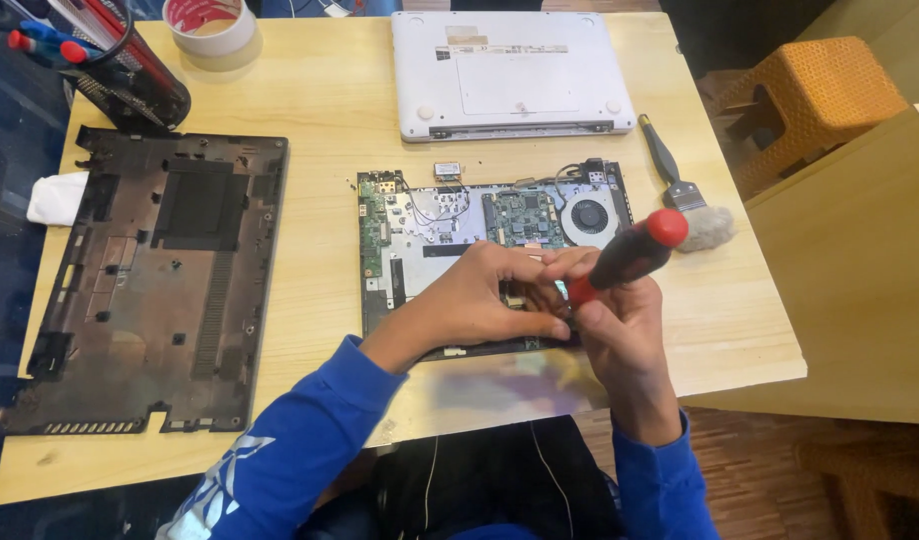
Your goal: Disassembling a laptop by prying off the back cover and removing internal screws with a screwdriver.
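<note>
Laptop (420,240) lies opened at table centre. Right hand (620,330) closed round screwdriver (630,255), tip down; left hand (480,300) presses flat beside it, prob. steadying. Brush (670,170) at 2 o'clock.

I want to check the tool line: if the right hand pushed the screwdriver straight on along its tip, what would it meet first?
Most likely the opened laptop base, right under the left hand. The right hand aims the red-and-black screwdriver down-left there; the tip is hidden.

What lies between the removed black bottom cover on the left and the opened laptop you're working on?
In the head view, only bare wooden table separates the black bottom cover from the opened laptop; nothing rests on that strip.
</note>
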